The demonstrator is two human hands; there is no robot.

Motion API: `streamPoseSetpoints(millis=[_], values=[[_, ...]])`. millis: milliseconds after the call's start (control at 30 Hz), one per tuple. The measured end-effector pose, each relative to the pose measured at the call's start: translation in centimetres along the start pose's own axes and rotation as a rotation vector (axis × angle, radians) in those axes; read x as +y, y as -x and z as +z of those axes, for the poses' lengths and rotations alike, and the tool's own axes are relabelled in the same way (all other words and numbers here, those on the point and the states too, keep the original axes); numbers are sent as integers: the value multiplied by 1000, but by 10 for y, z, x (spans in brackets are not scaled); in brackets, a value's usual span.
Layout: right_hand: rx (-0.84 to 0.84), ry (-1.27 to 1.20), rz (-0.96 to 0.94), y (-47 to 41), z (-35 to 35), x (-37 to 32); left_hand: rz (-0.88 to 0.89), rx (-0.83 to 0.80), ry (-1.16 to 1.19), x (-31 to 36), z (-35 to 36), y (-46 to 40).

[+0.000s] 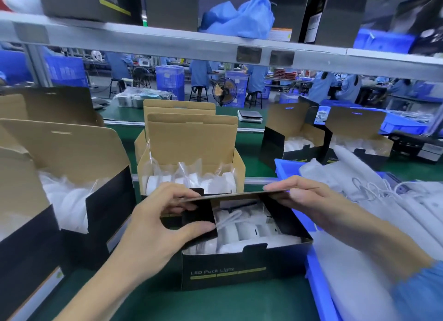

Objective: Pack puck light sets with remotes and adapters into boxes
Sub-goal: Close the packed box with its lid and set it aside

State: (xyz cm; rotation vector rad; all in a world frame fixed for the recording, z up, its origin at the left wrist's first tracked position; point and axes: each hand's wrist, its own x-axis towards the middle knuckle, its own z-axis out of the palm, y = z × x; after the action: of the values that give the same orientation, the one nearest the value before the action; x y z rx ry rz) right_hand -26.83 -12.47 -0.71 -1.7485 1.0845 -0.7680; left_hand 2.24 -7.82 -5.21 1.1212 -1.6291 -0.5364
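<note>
Both hands are up at the black box (242, 265) printed "LED Puck Light", which sits on the green bench (215, 304) right in the middle, front edge toward the camera. The left hand (153, 224) is curled around the box's left side flap (199, 221): thumb pressed on the flap's lower edge, fingers wrapped over its top, so the flap is pinched and folded in over the opening. The right hand (309, 196) is stretched out pretty flat, fingers straight along the long top lid (239, 196), which is tipped forward over the box, only partly down. A blue sleeve (417, 294) is seen at the right forearm.

Inside the box, white puck lights (242, 232) in clear bags can be made out, with a white looped cord (227, 218) lying on top. The right side flap (285, 220) is angled inward too.

Just behind, an open kraft-lined box (191, 157) is stood with bagged white pucks in it, lid upright. More open boxes are seen at left (60, 176) and far right (294, 138). A blue bin (318, 280) of bagged white parts is touching the box's right side.
</note>
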Motion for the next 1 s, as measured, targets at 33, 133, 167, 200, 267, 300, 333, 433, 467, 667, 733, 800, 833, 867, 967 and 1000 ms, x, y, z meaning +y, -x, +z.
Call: streamPoseSetpoints(millis=[33,133,167,200,267,300,333,433,467,667,733,800,833,867,967,1000], values=[[-20,51,37,-1,-2,-1,17,-7,-20,0,-2,0],[-17,232,45,-4,-5,1,73,-38,-121,0,-5,-1],[2,284,-21,-1,-6,3,75,-56,-135,0,-5,-2],[6,292,-66,5,-7,5,70,-77,-139,-1,-6,-2],[-31,286,-91,14,-7,11,46,-114,-134,-2,-6,-4],[-47,306,-103,14,-5,10,30,-135,-133,-2,-5,-4],[-52,322,-105,12,-3,13,14,-154,-134,-3,-5,-5],[-38,348,-120,8,-1,13,-8,-191,-166,-5,-6,-4],[-20,356,-132,8,-1,13,-6,-200,-179,-4,-6,-4],[36,357,-170,4,1,14,68,-264,-254,-3,-7,-14],[40,363,-174,4,0,15,87,-273,-257,-5,-8,-16],[48,392,-172,4,1,14,100,-270,-253,-8,-8,-16],[57,409,-174,4,1,13,105,-261,-255,-10,-8,-15],[67,419,-176,4,1,13,106,-250,-256,-11,-8,-15],[83,433,-194,4,2,15,97,-228,-239,-15,-9,-15],[82,459,-203,4,3,15,112,-228,-235,-16,-9,-14]])
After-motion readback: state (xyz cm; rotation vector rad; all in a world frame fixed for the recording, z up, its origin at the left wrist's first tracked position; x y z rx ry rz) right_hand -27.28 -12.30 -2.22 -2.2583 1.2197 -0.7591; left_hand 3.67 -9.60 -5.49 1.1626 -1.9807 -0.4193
